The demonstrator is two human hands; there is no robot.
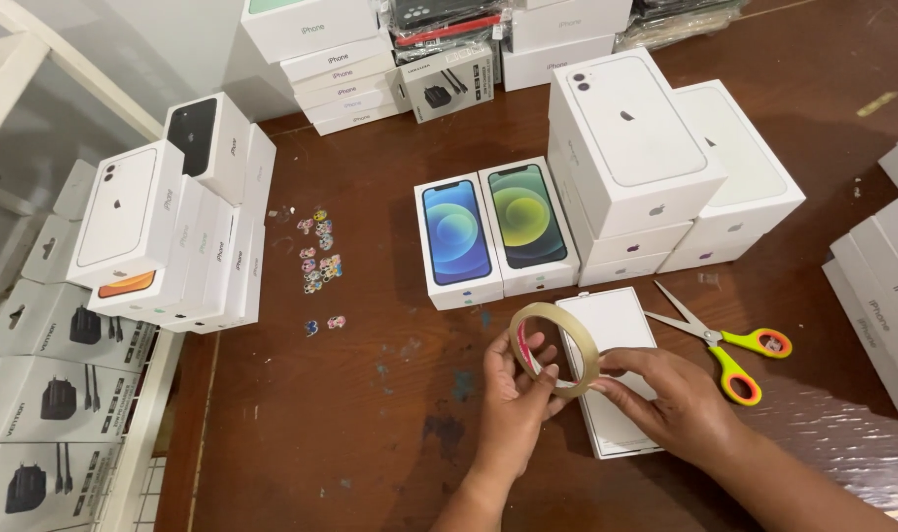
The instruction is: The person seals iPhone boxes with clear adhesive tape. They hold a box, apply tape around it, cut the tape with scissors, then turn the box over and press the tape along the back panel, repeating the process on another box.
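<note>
Brown wooden table [370, 433], scuffed with blue paint spots, fills most of the view. White phone boxes everywhere: a tall stack [631, 158] right of centre with a second lower stack [740, 182] touching its right side, a leaning group [173, 227] at the left table edge, more piled at the back [321, 49] and at the far right edge [878, 296]. Charger boxes [45, 394] lie in a row off the left side of the table, one more charger box [449, 84] at the back. Two phone boxes lie flat side by side in the middle, touching: blue-screen box [456, 239] on the left, green-screen box [528, 225] on the right. Flat white box [612, 369] lies near the front, just below those two, partly covered by the hands. Scissors [725, 345] with yellow and orange handles lie open just right of the flat white box, blades pointing up-left. Small colourful stickers [318, 258] scattered left of the blue-screen box. Tape roll [555, 347], clear-tan, held upright over the flat white box between both hands. Left hand [516, 399] grips the roll's lower left, fingers curled through and around the ring, clamped on it. Right hand [671, 399] at the roll's right rim, thumb and fingertips pinched together on its edge.
</note>
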